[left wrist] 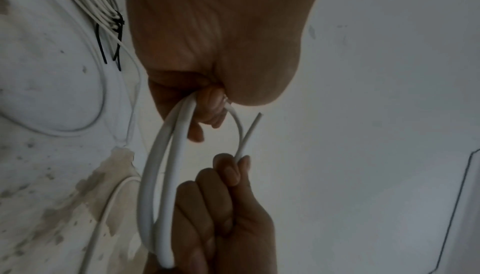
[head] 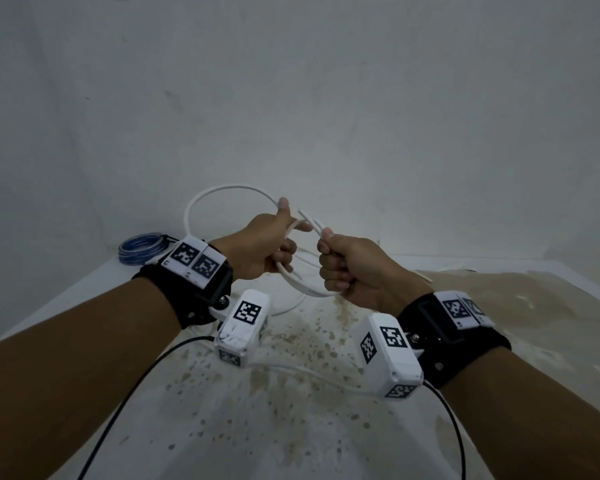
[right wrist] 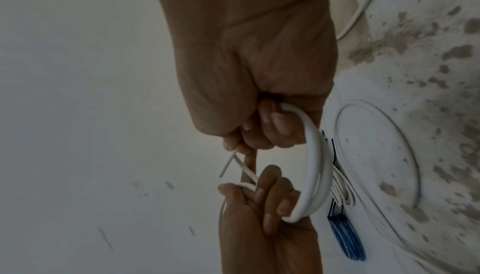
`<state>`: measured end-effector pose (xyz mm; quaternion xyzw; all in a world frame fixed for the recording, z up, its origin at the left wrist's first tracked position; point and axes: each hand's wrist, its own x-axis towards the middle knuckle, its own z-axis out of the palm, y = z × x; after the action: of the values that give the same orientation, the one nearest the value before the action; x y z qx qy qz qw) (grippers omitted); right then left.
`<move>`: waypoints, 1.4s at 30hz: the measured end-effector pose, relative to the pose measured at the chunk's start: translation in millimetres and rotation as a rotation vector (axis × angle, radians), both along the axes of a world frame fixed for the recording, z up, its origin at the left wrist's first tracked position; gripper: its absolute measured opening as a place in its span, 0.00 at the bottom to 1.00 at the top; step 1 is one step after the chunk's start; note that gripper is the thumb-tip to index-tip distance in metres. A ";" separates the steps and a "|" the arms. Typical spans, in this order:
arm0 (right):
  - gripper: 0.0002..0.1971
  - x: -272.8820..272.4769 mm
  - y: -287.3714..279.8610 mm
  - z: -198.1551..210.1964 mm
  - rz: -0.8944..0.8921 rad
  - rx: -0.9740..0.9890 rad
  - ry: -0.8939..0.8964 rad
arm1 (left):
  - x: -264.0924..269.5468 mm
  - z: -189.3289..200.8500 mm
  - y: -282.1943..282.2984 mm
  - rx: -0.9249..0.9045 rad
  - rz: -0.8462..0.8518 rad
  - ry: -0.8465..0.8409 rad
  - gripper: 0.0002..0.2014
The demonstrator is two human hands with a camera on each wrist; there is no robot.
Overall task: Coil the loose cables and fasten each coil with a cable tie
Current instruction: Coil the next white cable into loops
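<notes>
A white cable arcs up in a big loop above the table. My left hand grips its gathered strands in a fist. My right hand grips the same strands lower down and pinches the thin part near the cut cable end, which sticks up between the hands. In the right wrist view the thick loop bridges the right hand and the left hand. In the left wrist view the left hand is above and the right hand below.
A blue coil lies at the table's back left, held by a black tie. Beside it lies a white coil bound with a black tie. More white cable lies in a loop on the stained table.
</notes>
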<state>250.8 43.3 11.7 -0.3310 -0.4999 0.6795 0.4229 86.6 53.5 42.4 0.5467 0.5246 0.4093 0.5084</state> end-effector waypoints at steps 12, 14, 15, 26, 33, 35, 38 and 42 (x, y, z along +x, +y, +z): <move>0.19 -8.3 -4.6 -13.0 -0.022 0.069 0.061 | -2.0 -6.0 6.2 0.019 0.204 -0.032 0.19; 0.19 -12.2 -3.7 -13.0 -0.028 0.081 0.053 | 0.8 -12.4 9.5 0.140 0.375 -0.010 0.16; 0.19 -14.4 -3.3 -12.2 -0.034 0.085 0.046 | 1.6 -15.9 11.8 0.240 0.421 0.146 0.15; 0.19 -1.3 -0.9 -19.6 -0.028 0.008 -0.037 | 2.9 -18.3 6.1 0.241 0.214 0.091 0.11; 0.18 -0.9 1.0 -17.3 -0.079 0.001 -0.091 | -2.1 -16.7 -2.2 0.277 -0.073 0.503 0.07; 0.19 -1.7 -0.4 -16.8 -0.063 0.011 -0.098 | -0.8 -15.9 -6.5 0.263 -0.080 0.446 0.13; 0.19 -4.1 -3.1 -13.5 -0.052 0.055 -0.148 | 1.1 -21.3 -7.5 0.367 0.035 0.427 0.25; 0.19 -7.1 -7.3 -12.4 -0.049 0.087 -0.183 | 2.6 -27.7 -4.8 0.420 0.165 0.458 0.28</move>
<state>243.7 35.9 -0.7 -0.3851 -0.5573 0.6135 0.4058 89.2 48.7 14.7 0.6731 0.5721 0.4148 0.2181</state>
